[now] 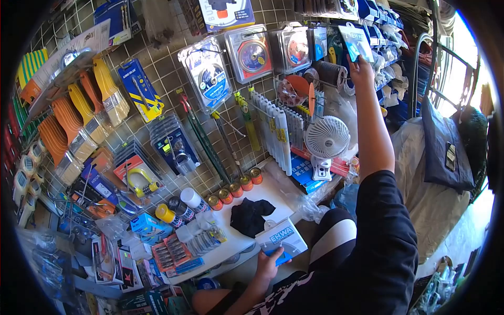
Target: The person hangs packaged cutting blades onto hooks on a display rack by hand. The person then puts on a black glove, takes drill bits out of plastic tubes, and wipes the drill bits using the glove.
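Far right, your right hand pinched a blue-and-white plastic packet low, risking a tip; near, your left hand gripped a white-and-blue EHWA packet.

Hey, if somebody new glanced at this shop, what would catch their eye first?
Probably the white fan, standing right of centre below the raised right hand. Next, the orange and yellow paintbrushes hanging at upper left. The blue-and-white EHWA packs would likely stand out too: the upper pack in that raised hand, the lower pack in the left hand at bottom centre.
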A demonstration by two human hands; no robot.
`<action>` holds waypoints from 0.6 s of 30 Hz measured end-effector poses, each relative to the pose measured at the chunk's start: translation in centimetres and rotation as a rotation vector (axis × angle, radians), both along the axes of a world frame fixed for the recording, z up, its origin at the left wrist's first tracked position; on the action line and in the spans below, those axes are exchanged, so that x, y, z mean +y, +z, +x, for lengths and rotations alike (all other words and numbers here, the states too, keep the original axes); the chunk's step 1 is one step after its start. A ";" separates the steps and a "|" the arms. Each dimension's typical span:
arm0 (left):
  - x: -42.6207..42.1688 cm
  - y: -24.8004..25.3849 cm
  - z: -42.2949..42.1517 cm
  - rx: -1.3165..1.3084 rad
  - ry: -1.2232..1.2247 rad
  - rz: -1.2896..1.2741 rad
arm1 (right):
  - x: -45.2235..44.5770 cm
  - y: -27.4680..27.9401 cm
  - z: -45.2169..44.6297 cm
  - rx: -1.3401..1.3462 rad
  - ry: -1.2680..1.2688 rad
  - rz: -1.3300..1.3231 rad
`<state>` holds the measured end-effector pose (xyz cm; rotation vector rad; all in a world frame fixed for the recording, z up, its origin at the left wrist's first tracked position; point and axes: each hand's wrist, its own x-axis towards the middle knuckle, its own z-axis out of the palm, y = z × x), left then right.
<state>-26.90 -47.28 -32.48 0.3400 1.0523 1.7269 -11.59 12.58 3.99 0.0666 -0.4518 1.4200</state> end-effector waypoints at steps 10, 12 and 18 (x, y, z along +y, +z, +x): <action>-0.2 1.2 -1.8 0.044 0.077 0.036 | 5.0 0.4 2.6 -0.041 0.073 -0.168; -0.2 1.4 -2.2 0.035 0.108 0.045 | 4.8 0.4 2.9 -0.102 -0.023 -0.148; -0.5 2.5 -3.0 0.005 0.169 0.044 | 3.5 0.1 3.5 -0.165 -0.141 -0.035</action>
